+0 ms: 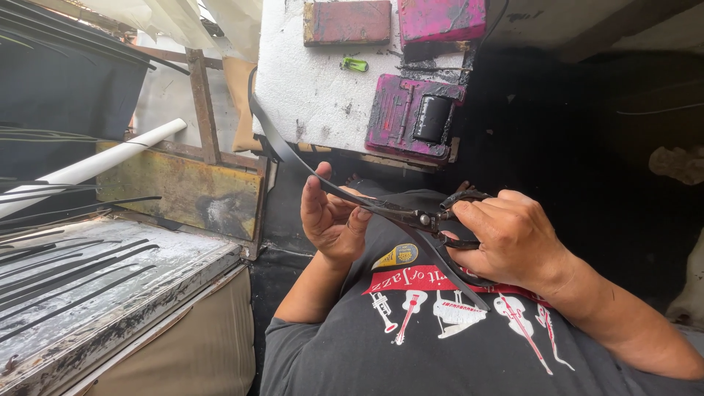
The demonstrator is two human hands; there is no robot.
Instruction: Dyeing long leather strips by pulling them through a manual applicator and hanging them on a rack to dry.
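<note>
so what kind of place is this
Probably a small, rough handcraft workshop. The right hand works scissors on a long black strip that the left hand steadies; more black strips lie on a worn bench, beside ink-stained pink blocks.

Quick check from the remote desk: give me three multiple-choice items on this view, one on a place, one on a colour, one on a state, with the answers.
1. Where is the small green object?
A. On the white-topped table
B. On the person's lap
C. On the white pipe

2. What colour is the strap that the hands work on?
A. Yellow
B. Black
C. White

3. How does the right hand stand?
A. Open and empty
B. Closed around the handles of the pliers
C. Resting flat on the table

Answers: 1 A, it lies on the white top near the stained magenta blocks. 2 B, the strap is dark all along. 3 B, the fingers wrap the handles while the left hand steadies the strap at the jaws.
</note>
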